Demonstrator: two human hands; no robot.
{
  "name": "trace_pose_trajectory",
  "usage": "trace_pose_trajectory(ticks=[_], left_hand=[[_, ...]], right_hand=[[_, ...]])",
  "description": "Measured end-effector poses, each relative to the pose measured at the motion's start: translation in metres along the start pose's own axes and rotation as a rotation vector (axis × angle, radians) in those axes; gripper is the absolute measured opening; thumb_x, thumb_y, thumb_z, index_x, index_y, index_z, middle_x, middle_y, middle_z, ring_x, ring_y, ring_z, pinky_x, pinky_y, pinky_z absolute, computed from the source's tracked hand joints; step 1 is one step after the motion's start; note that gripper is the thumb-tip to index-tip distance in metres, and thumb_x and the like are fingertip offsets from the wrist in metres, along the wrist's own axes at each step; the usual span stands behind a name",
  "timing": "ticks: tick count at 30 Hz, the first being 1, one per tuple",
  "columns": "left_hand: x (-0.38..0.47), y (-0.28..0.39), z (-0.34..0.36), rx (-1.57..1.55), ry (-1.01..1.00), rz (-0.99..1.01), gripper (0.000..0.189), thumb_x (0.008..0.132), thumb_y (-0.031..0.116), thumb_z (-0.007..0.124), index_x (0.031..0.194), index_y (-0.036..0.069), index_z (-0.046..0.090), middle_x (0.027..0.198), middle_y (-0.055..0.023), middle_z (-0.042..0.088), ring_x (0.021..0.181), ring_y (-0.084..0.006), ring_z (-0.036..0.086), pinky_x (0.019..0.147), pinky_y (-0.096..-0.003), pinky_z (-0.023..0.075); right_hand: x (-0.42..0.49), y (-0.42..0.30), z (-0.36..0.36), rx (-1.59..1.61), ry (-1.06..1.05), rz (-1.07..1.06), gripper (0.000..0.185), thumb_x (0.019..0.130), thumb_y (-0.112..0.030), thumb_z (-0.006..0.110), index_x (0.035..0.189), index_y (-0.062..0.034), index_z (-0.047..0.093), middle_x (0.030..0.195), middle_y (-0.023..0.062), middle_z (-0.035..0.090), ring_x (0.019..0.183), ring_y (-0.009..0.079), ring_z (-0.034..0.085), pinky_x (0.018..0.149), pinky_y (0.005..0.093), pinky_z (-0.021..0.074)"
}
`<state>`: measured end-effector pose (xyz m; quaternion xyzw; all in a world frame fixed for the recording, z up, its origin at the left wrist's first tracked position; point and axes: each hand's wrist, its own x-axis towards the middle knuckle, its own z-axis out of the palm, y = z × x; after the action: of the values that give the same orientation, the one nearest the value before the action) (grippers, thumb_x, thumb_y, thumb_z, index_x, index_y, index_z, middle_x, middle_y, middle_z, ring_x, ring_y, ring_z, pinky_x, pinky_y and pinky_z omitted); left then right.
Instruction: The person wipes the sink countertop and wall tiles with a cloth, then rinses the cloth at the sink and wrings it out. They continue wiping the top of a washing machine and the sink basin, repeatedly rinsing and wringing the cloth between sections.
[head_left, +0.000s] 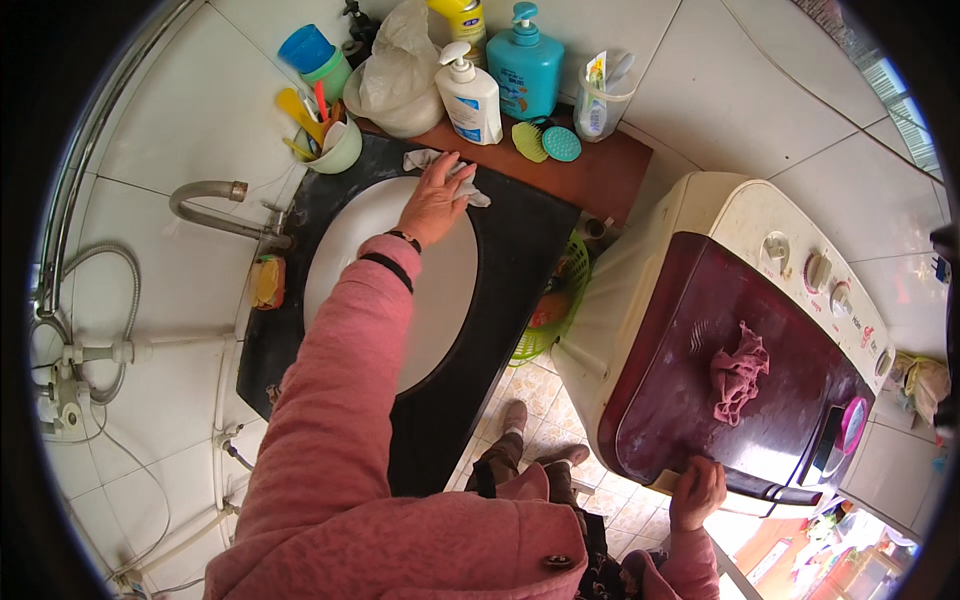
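My left hand (433, 202) reaches across the white oval sink basin (442, 300) and presses a whitish cloth (474, 196) onto the back of the black countertop (525, 217). Part of the cloth lies hidden beneath my fingers. My right hand (697, 491) is at the front edge of the washing machine's dark red lid (645, 405), fingers curled; whether they grip the edge is hidden. A crumpled pink cloth (740, 375) lies on that lid, apart from my right hand.
A brown ledge (607, 169) behind the sink bears a white pump bottle (471, 101), a teal pump bottle (525, 67) and a toothbrush cup (600, 105). At left are a curved faucet (210, 189) and a utensil cup (337, 150). A green basket (574, 292) sits between counter and washing machine.
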<state>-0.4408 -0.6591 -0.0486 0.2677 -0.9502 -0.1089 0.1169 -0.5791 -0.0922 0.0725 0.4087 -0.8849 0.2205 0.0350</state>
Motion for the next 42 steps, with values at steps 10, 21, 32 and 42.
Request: trace_pose_trajectory(ticks=[10, 21, 32, 42], left_hand=[[0.009, -0.045, 0.003, -0.119, 0.149, -0.114, 0.04, 0.088, 0.011, 0.058, 0.127, 0.008, 0.05, 0.136, -0.0132, 0.037, 0.129, -0.0336, 0.04, 0.109, -0.0399, 0.0346], [0.014, -0.116, 0.008, -0.059, 0.249, -0.255, 0.045, 0.086, 0.015, 0.061, 0.126, 0.003, 0.046, 0.136, -0.0157, 0.041, 0.127, -0.0355, 0.042, 0.108, -0.0408, 0.0351], [-0.004, -0.126, 0.011, 0.184, 0.198, -0.343, 0.058, 0.092, 0.025, 0.054, 0.143, 0.003, 0.038, 0.152, -0.0182, 0.029, 0.141, -0.0338, 0.027, 0.117, -0.0414, 0.0207], [-0.037, -0.127, 0.017, 0.27, 0.223, -0.471, 0.059, 0.09, 0.022, 0.055, 0.144, 0.002, 0.037, 0.151, -0.0181, 0.032, 0.14, -0.0328, 0.028, 0.117, -0.041, 0.0209]], right_hand=[[0.0, 0.0, 0.001, 0.0, -0.03, 0.01, 0.009, 0.078, -0.003, 0.055, 0.086, -0.0059, 0.058, 0.079, 0.0126, 0.059, 0.069, 0.033, 0.057, 0.062, 0.0413, 0.0458], [-0.002, 0.002, 0.002, 0.005, -0.035, 0.003, 0.01, 0.078, -0.003, 0.053, 0.087, -0.006, 0.057, 0.078, 0.013, 0.059, 0.069, 0.0334, 0.057, 0.062, 0.0421, 0.0456], [-0.002, 0.002, 0.003, 0.013, -0.014, -0.02, 0.012, 0.075, -0.003, 0.054, 0.086, -0.0063, 0.057, 0.077, 0.0126, 0.058, 0.068, 0.0327, 0.056, 0.061, 0.0411, 0.0454], [-0.003, 0.003, 0.002, -0.003, -0.006, -0.044, 0.013, 0.075, -0.002, 0.055, 0.087, -0.0062, 0.057, 0.078, 0.0123, 0.058, 0.068, 0.0328, 0.056, 0.062, 0.0415, 0.0453]])
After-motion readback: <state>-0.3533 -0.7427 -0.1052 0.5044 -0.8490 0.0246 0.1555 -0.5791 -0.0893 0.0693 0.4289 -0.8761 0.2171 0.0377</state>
